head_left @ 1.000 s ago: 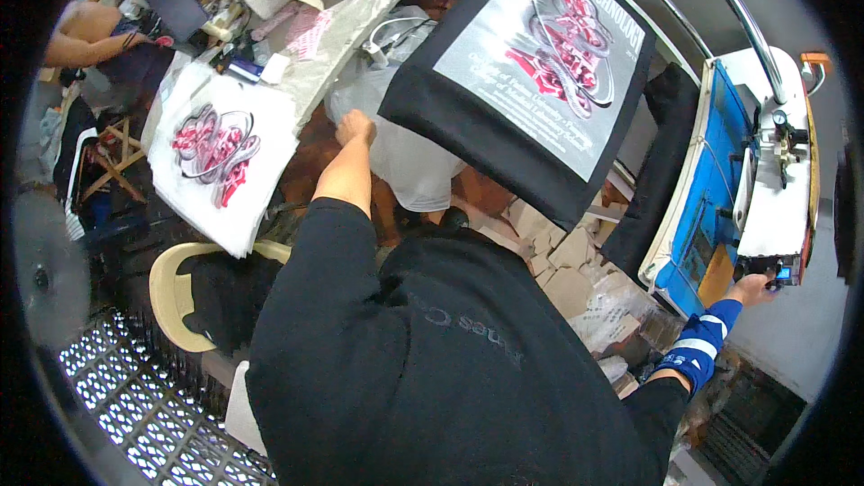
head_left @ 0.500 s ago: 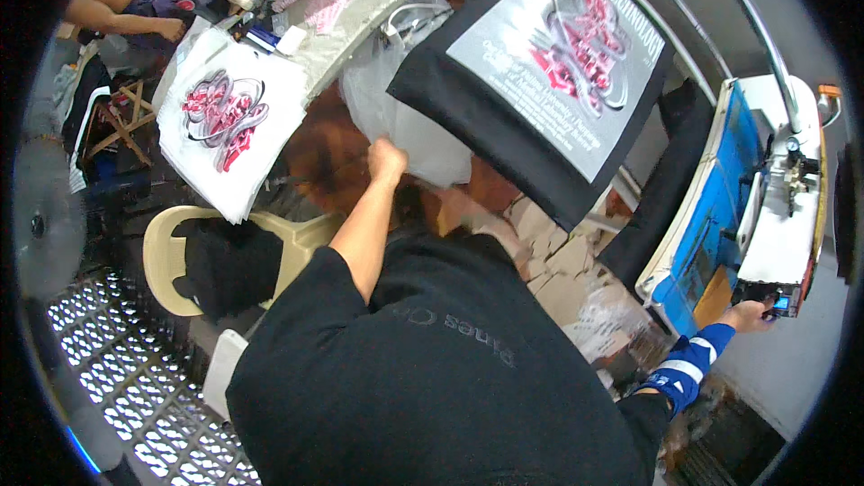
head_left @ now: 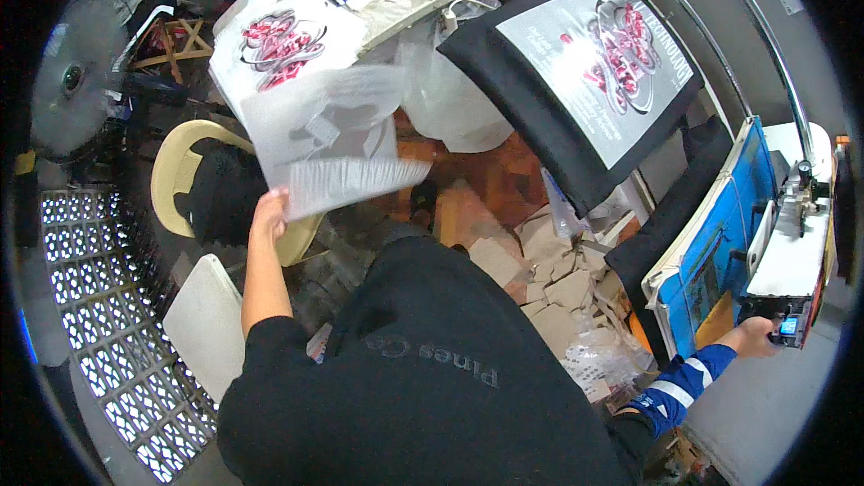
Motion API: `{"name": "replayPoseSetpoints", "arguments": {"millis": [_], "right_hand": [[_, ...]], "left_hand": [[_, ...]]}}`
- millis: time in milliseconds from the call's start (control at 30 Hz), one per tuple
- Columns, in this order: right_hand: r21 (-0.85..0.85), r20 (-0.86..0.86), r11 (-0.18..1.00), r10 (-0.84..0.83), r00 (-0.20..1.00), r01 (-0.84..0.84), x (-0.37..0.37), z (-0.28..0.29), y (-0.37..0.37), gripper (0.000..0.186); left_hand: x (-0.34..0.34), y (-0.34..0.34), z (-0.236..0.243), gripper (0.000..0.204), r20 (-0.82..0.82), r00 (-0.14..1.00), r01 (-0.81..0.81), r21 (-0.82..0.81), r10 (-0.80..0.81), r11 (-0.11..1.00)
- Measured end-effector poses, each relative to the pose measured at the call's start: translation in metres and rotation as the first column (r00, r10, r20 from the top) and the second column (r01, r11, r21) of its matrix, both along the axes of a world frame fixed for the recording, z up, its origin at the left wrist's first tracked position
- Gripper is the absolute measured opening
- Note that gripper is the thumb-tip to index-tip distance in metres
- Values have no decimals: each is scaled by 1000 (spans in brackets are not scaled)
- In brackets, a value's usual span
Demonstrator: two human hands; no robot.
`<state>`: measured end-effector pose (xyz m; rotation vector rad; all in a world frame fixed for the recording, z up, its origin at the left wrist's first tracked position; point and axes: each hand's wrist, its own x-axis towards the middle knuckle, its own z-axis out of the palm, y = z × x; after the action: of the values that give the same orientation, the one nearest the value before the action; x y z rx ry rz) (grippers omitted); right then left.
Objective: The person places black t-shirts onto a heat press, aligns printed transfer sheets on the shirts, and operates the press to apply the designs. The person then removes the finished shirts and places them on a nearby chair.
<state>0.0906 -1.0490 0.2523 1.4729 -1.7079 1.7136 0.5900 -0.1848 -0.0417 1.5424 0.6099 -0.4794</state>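
My left hand [head_left: 270, 214] is closed on the edge of a translucent printed sheet [head_left: 337, 117]. The sheet bows in the air and its near part curls over, blurred by motion. Behind it lies a pile of white sheets [head_left: 232, 63] with a red and grey design on top. At the far right, my right hand [head_left: 754, 337] grips the dark front end of a heat press [head_left: 787, 256], beside a small lit display. A black garment [head_left: 504, 81] is spread on a raised platen, bearing a grey sheet [head_left: 576, 63] with a similar red design.
A cluttered worktable [head_left: 427, 4] runs along the back, with a clear plastic bag [head_left: 450, 90] hanging at its edge. A beige chair [head_left: 175, 180], a white stool [head_left: 205, 324] and a fan [head_left: 76, 81] stand left. Cardboard pieces [head_left: 544, 279] cover the floor below the platen.
My left hand has moved left and toward me, and a translucent sheet now shows in it. My right hand stays on the press. The view has shifted, and the other person has left it.
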Motion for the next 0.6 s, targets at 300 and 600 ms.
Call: {"name": "replayPoseSetpoints", "arguments": {"millis": [300, 600], "right_hand": [[95, 53, 995, -5, 999, 0, 16, -9, -17, 54], [198, 125, 974, -140, 982, 113, -49, 8, -65, 42]], "left_hand": [[-47, -28, -128, 20, -78, 997, -9, 261, 30, 965], [48, -136, -259, 35, -239, 937, 343, 480, -256, 808]]}}
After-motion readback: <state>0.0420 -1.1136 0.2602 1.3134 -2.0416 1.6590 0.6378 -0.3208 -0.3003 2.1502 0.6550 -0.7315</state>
